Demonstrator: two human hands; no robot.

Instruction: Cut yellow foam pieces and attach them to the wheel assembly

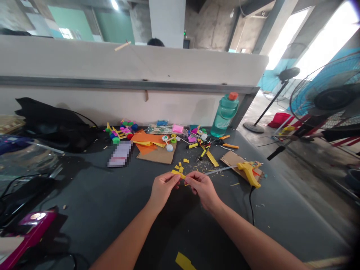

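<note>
Between my two hands is a small yellow strip, flat and thin like card or foam; its exact material I cannot make out. My left hand pinches the strip's left part between thumb and fingers. From the other side my right hand pinches its right end. Several small yellow cut pieces lie on the dark table just beyond my fingertips. Another yellow piece rests near the table's front edge, between my forearms.
A yellow glue gun lies at right on cardboard, its cord trailing forward. Orange-handled pliers, a teal bottle, orange sheets on cardboard and colourful small parts stand farther back. A low partition closes the table's far side.
</note>
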